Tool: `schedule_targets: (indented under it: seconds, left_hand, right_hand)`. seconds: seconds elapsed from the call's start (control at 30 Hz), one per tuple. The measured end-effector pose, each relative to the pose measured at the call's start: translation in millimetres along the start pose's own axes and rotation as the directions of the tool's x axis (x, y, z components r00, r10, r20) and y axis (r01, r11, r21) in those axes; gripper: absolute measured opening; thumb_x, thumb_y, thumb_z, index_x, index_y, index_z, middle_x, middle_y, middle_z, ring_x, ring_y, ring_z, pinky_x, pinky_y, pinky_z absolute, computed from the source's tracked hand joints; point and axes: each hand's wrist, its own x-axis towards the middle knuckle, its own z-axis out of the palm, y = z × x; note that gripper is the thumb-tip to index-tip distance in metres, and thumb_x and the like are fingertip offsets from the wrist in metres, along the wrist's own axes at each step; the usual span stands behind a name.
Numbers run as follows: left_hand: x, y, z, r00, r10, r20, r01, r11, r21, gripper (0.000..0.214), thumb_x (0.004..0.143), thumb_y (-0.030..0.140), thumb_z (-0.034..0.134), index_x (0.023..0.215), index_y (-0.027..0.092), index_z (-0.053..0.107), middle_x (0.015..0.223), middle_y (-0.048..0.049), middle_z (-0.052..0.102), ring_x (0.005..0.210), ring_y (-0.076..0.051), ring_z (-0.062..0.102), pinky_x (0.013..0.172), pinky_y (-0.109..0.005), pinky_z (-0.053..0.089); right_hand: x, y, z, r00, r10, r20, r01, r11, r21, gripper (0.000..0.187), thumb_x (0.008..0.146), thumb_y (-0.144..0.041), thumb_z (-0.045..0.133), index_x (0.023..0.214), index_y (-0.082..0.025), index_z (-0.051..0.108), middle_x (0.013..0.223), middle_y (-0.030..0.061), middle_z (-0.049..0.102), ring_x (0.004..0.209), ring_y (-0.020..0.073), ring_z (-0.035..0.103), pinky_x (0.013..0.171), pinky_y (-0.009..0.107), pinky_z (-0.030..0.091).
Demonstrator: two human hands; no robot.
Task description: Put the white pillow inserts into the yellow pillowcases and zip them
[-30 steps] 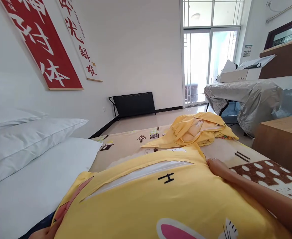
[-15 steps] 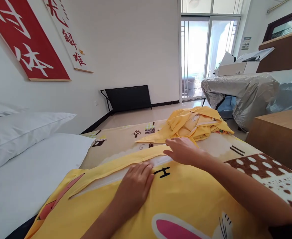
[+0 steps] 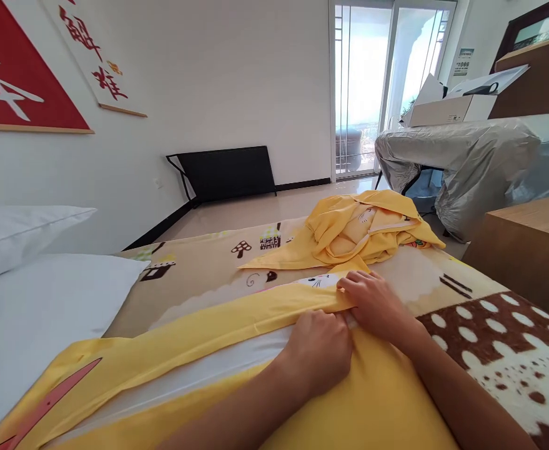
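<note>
A pillow in a yellow cartoon pillowcase [image 3: 199, 331] lies across the bed in front of me, its open edge showing the white pillow [image 3: 185, 375] inside. My left hand [image 3: 318, 350] is curled closed on the near side of the opening, gripping the cloth. My right hand [image 3: 375, 303] pinches the yellow flap at the right end of the opening. The two hands touch each other there. A second yellow pillowcase [image 3: 358, 234] lies crumpled farther away on the bed.
Two white pillows [image 3: 35, 294] are stacked at the left. The bed has a beige and brown patterned blanket [image 3: 489, 325]. A wooden cabinet [image 3: 527, 250] stands at the right, behind it furniture under a silver cover [image 3: 466, 162]. A black rack [image 3: 225, 172] leans on the far wall.
Both hands slid right along the opening and came together at its right end, closing on the cloth. The view tilted down and moved closer.
</note>
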Motion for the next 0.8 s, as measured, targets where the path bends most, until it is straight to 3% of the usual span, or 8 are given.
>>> schedule_targets:
  seconds: [0.1, 0.17, 0.27, 0.33, 0.43, 0.57, 0.67, 0.8]
  left_hand:
    - [4, 2, 15.1, 0.992, -0.056, -0.110, 0.044, 0.993, -0.107, 0.025, 0.084, 0.020, 0.035, 0.084, 0.015, 0.060, 0.079, -0.0098, 0.066, 0.070, -0.025, 0.062, 0.062, -0.041, 0.052]
    - [-1, 3, 23.2, 0.976, 0.001, -0.216, -0.025, 0.994, -0.107, 0.025, 0.084, 0.017, 0.036, 0.095, 0.016, 0.059, 0.093, -0.0098, 0.065, 0.085, -0.026, 0.061, 0.071, -0.042, 0.052]
    - [-8, 3, 28.5, 0.940, 0.071, -0.334, -0.119, 0.985, -0.126, 0.037, 0.090, 0.025, 0.036, 0.124, 0.019, 0.048, 0.125, -0.0091, 0.055, 0.116, -0.026, 0.050, 0.097, -0.044, 0.043]
    - [-9, 1, 27.9, 0.951, 0.021, -0.307, -0.091, 0.972, -0.215, 0.048, 0.091, 0.036, 0.036, 0.137, 0.021, 0.033, 0.138, -0.0082, 0.045, 0.127, -0.025, 0.041, 0.107, -0.044, 0.035]
    - [-4, 0, 24.2, 0.984, -0.055, -0.169, -0.002, 0.948, -0.318, 0.047, 0.090, 0.044, 0.035, 0.132, 0.023, 0.040, 0.135, -0.0083, 0.049, 0.124, -0.027, 0.043, 0.106, -0.047, 0.035]
    - [2, -1, 19.7, 0.996, -0.068, -0.059, 0.045, 0.941, -0.337, 0.044, 0.092, 0.044, 0.028, 0.122, 0.021, 0.051, 0.124, -0.0104, 0.057, 0.115, -0.029, 0.051, 0.100, -0.050, 0.039]
    - [10, -6, 19.8, 0.995, -0.051, -0.082, 0.019, 0.937, -0.348, 0.047, 0.093, 0.043, 0.023, 0.120, 0.018, 0.052, 0.124, -0.0118, 0.058, 0.116, -0.029, 0.051, 0.102, -0.050, 0.037]
    - [37, -20, 24.6, 0.988, -0.080, -0.130, 0.011, 0.887, -0.462, 0.044, 0.094, 0.036, 0.018, 0.107, 0.020, 0.057, 0.119, -0.0061, 0.062, 0.112, -0.022, 0.054, 0.102, -0.040, 0.039]
  right_hand:
    - [0, 6, -4, 0.994, 0.094, -0.057, -0.094, 0.996, -0.003, 0.031, 0.064, -0.002, 0.044, 0.084, -0.019, 0.061, 0.086, 0.0036, 0.065, 0.077, 0.0171, 0.056, 0.066, 0.028, 0.030]
    - [-1, 6, -6, 0.983, 0.134, -0.125, -0.131, 0.991, 0.032, 0.031, 0.062, -0.003, 0.045, 0.081, -0.020, 0.061, 0.081, 0.0023, 0.065, 0.072, 0.0163, 0.055, 0.062, 0.027, 0.029]
    - [-3, 3, -8, 0.956, 0.163, -0.244, -0.141, 0.985, 0.104, 0.034, 0.058, -0.004, 0.046, 0.083, -0.021, 0.062, 0.080, 0.0013, 0.065, 0.070, 0.0161, 0.055, 0.060, 0.027, 0.030]
    - [-5, 2, -8, 0.939, 0.166, -0.302, -0.129, 0.982, 0.139, 0.035, 0.058, -0.004, 0.047, 0.085, -0.021, 0.062, 0.082, 0.0018, 0.066, 0.074, 0.0168, 0.056, 0.062, 0.026, 0.032]
    - [-5, 2, -8, 0.937, 0.181, -0.300, -0.148, 0.981, 0.128, 0.037, 0.061, -0.005, 0.048, 0.091, -0.019, 0.062, 0.085, 0.0046, 0.068, 0.083, 0.0198, 0.058, 0.069, 0.027, 0.034]
    - [-3, 3, -10, 0.967, 0.238, -0.096, -0.236, 0.971, 0.027, 0.031, 0.064, -0.004, 0.043, 0.085, -0.018, 0.061, 0.074, 0.0073, 0.066, 0.072, 0.0206, 0.058, 0.066, 0.028, 0.032]
    - [1, 5, -10, 0.962, 0.271, 0.009, -0.271, 0.958, 0.090, 0.028, 0.063, -0.003, 0.041, 0.078, -0.018, 0.059, 0.065, 0.0051, 0.063, 0.058, 0.0166, 0.051, 0.057, 0.027, 0.026]
    - [11, 16, 3, 0.950, 0.304, -0.075, -0.260, 0.899, 0.351, 0.029, 0.059, -0.002, 0.041, 0.078, -0.019, 0.056, 0.069, 0.0030, 0.062, 0.060, 0.0151, 0.048, 0.057, 0.024, 0.027]
